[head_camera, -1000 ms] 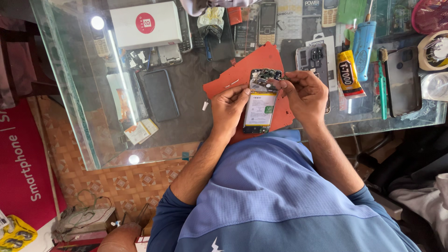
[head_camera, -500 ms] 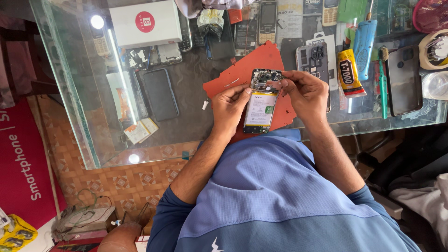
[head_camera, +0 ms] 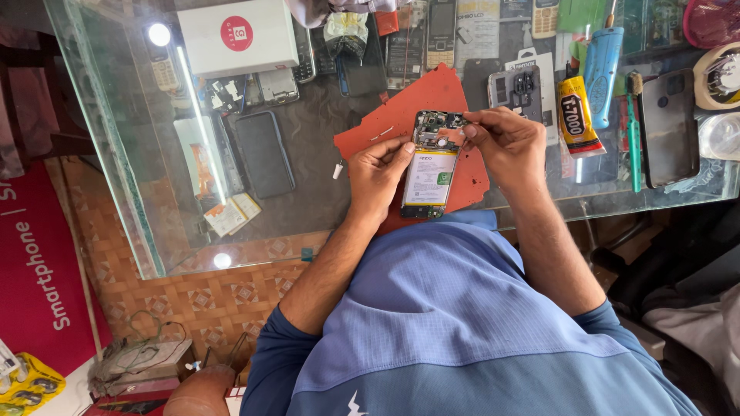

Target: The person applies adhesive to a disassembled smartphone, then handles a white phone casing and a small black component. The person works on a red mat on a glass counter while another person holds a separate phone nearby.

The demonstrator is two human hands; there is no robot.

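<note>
Both hands hold the opened smartphone mid-frame, left hand clamped along its edge, right hand pinching its fragile, light top.

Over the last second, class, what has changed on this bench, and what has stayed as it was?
Nothing visibly moved. The left hand still grips the opened phone by its side on the red mat, and the right hand still pinches at its top end. The glue tube lies unmoved.
</note>
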